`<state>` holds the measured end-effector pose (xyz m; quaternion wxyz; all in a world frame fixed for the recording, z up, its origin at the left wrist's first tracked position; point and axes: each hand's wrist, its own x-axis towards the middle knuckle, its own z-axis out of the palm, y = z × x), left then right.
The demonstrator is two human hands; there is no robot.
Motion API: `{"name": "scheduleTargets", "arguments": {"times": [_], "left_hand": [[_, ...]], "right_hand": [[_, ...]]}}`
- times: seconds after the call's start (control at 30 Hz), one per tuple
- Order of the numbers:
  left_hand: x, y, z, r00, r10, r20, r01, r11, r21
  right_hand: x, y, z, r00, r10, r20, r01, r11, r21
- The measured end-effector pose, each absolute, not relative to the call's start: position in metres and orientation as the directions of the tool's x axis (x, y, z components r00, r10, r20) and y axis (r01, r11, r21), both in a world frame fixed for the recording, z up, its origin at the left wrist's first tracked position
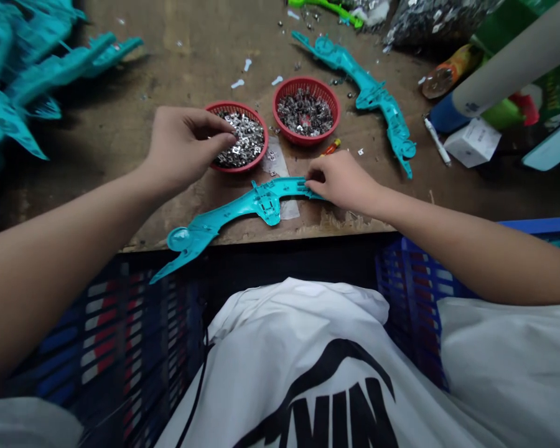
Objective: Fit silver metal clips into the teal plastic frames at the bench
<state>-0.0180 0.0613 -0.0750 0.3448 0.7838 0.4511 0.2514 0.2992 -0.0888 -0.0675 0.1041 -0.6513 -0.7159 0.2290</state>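
Note:
A long curved teal plastic part (pixel 236 205) lies across the table's front edge, its left end sticking out over the edge. My right hand (pixel 340 180) is closed at its right end, thumb and fingertips against the plastic and hiding that end. Over the left red basket (pixel 264 140), filled with small shiny metal clips (pixel 246 138), is my left hand (pixel 184 146). Its thumb and forefinger are pinched together; whatever is between them is too small to make out. Just right of it stands a second red basket (pixel 336 115) of darker small metal pieces (pixel 303 112).
Another teal part (pixel 373 93) lies at back right; a pile of them (pixel 42 68) fills the left. An orange-handled tool (pixel 331 147) sits behind my right hand. A white pen (pixel 436 142), small white box (pixel 473 142) and bottle (pixel 448 73) stand right. Blue crates (pixel 410 292) are below.

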Motion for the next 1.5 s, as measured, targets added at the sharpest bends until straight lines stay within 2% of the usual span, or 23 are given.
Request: {"name": "scheduleTargets", "arguments": {"times": [0.2,0.33,0.4,0.47,0.57,0.63,0.67,0.8,0.93,1.17,1.3,1.4,1.5], "left_hand": [[-0.009,0.046,-0.075,0.436,0.898,0.054,0.38,-0.238,0.894],[-0.003,0.017,-0.07,0.518,0.856,0.005,0.286,-0.178,0.941],[-0.005,0.012,-0.065,0.568,0.823,-0.001,0.316,-0.217,0.924],[-0.012,0.02,-0.058,0.574,0.817,0.054,0.433,-0.359,0.827],[-0.027,0.051,-0.054,0.599,0.792,0.121,0.662,-0.574,0.482],[-0.035,0.071,-0.057,0.656,0.75,0.083,0.697,-0.644,0.314],[-0.037,0.078,-0.061,0.693,0.719,0.054,0.677,-0.674,0.296],[-0.032,0.084,-0.08,0.817,0.576,0.038,0.516,-0.758,0.398],[-0.024,0.075,-0.088,0.822,0.57,0.015,0.493,-0.724,0.483],[-0.027,0.079,-0.092,0.845,0.532,0.058,0.456,-0.772,0.443],[-0.033,0.1,-0.111,0.801,0.577,0.159,0.403,-0.716,0.571],[-0.03,0.095,-0.114,0.713,0.602,0.359,0.275,-0.712,0.646],[-0.015,0.049,-0.096,0.58,0.611,0.539,0.083,-0.703,0.706]], "right_hand": [[0.294,-0.087,-0.049,-0.194,0.971,-0.143,0.891,0.113,-0.44],[0.277,-0.093,-0.021,-0.167,0.986,-0.007,0.821,0.135,-0.554],[0.271,-0.096,-0.011,-0.162,0.987,0.013,0.792,0.138,-0.595],[0.269,-0.097,-0.007,-0.158,0.987,0.017,0.785,0.136,-0.604],[0.275,-0.096,-0.009,-0.152,0.988,0.024,0.8,0.138,-0.584],[0.28,-0.094,-0.011,-0.163,0.986,0.018,0.808,0.144,-0.571],[0.282,-0.094,-0.011,-0.175,0.985,0.009,0.81,0.149,-0.567],[0.283,-0.093,-0.011,-0.245,0.969,-0.025,0.808,0.19,-0.558],[0.284,-0.094,-0.015,-0.304,0.952,-0.039,0.803,0.234,-0.548],[0.292,-0.094,-0.025,-0.409,0.912,0.023,0.766,0.357,-0.534],[0.295,-0.092,-0.03,-0.404,0.913,0.059,0.758,0.37,-0.537],[0.293,-0.092,-0.033,-0.313,0.942,0.123,0.736,0.322,-0.595],[0.283,-0.095,-0.031,-0.217,0.961,0.173,0.663,0.275,-0.696]]}}
